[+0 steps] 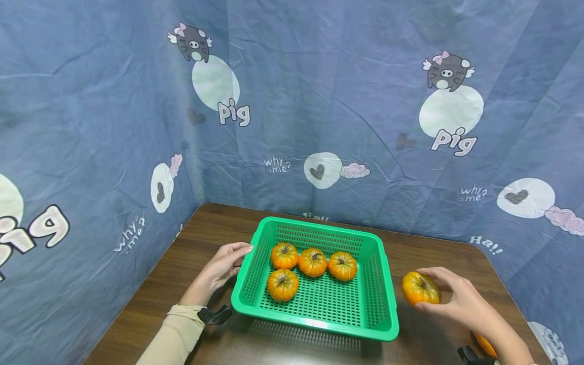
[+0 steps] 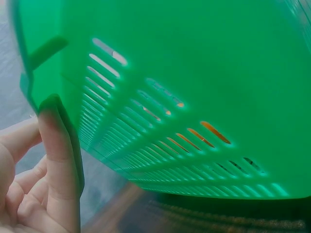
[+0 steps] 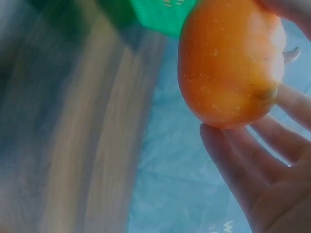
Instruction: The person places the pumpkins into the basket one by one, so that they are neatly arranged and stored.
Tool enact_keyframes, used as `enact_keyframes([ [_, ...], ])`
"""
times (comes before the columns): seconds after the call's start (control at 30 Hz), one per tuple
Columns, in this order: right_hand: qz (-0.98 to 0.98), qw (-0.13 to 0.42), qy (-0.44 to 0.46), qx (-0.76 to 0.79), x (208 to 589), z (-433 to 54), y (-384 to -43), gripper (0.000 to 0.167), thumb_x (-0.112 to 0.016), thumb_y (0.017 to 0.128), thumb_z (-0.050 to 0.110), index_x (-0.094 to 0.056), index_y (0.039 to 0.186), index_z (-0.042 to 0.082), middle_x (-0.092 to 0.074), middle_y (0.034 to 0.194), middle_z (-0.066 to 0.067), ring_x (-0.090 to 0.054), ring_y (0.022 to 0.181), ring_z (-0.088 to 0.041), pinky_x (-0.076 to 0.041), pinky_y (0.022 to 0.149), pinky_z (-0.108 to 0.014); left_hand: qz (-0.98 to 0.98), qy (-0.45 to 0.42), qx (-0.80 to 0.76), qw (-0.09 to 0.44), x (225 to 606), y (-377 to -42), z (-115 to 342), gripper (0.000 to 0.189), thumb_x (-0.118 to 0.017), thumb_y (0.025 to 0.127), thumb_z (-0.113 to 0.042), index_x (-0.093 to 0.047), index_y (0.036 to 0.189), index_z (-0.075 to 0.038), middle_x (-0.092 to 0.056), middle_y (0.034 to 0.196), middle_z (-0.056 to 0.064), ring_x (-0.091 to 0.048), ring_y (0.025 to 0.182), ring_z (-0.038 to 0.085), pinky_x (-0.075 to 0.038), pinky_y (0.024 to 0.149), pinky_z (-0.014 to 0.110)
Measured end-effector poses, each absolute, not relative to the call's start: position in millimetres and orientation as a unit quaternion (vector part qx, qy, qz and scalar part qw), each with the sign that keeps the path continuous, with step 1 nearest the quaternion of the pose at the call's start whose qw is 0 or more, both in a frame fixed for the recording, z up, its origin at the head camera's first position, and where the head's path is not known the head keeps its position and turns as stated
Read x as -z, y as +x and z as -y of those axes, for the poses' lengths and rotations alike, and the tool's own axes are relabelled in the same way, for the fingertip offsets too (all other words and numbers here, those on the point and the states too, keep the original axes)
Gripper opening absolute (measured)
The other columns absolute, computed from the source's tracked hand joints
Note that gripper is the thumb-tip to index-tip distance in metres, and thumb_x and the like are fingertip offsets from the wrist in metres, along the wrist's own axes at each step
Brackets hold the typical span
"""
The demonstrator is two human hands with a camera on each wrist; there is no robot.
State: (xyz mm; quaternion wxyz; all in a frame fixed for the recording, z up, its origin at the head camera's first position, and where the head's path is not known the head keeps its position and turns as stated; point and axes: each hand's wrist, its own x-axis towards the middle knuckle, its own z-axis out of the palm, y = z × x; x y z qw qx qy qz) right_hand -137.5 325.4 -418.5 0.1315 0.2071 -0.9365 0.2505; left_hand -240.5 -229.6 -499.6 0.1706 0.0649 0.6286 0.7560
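Note:
A green plastic basket [image 1: 315,324] with slotted walls holds several small orange pumpkins [image 1: 312,262], grouped toward its left and back. My left hand [image 1: 224,264] pinches the basket's left rim; in the left wrist view its fingers [image 2: 58,160] lie against the outside of the green wall [image 2: 194,58]. To the right of the basket, my right hand [image 1: 456,296] grips another small pumpkin [image 1: 418,288], thumb on the near side and fingers over the far side. The right wrist view shows this pumpkin [image 3: 228,63] close up, orange and smooth, its stem pointing away.
One more pumpkin [image 1: 484,344] lies on the brown wooden table [image 1: 219,223], partly hidden under the right forearm. Blue cloth [image 1: 292,101] printed with pigs and words hangs behind the table and along its sides.

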Motion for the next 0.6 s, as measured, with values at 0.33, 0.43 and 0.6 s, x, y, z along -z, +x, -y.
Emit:
enact_keyframes([
  [0.33, 0.921, 0.144, 0.254, -0.257, 409.3, -309.9, -147.9, 0.063, -0.098, 0.07, 0.029, -0.069, 0.125, 0.02, -0.072, 0.117, 0.005, -0.065, 0.101, 0.005, -0.057, 0.082, -0.013, -0.629, 0.058, -0.757, 0.17, 498.3, -239.7, 228.9, 0.02, -0.058, 0.108, -0.022, -0.064, 0.119, -0.006, -0.077, 0.091, -0.004, -0.074, 0.078, 0.005, -0.063, 0.068, 0.021],
  [0.43, 0.919, 0.137, 0.261, -0.262, 405.7, -304.3, -150.1, 0.062, -0.097, 0.071, 0.029, -0.068, 0.126, 0.02, -0.072, 0.118, 0.005, -0.065, 0.103, 0.005, -0.058, 0.084, -0.013, -0.63, 0.057, -0.756, 0.169, 498.2, -240.0, 229.1, 0.021, -0.058, 0.108, -0.023, -0.064, 0.12, -0.006, -0.077, 0.092, -0.004, -0.074, 0.079, 0.005, -0.064, 0.069, 0.021],
  [0.6, 0.918, 0.123, 0.264, -0.27, 401.5, -295.7, -152.8, 0.063, -0.097, 0.073, 0.03, -0.068, 0.128, 0.02, -0.071, 0.119, 0.006, -0.066, 0.103, 0.002, -0.061, 0.084, -0.021, -0.631, 0.055, -0.755, 0.17, 498.3, -240.1, 229.3, 0.023, -0.058, 0.108, -0.023, -0.063, 0.121, -0.005, -0.077, 0.094, -0.004, -0.076, 0.083, 0.007, -0.064, 0.071, 0.023],
])
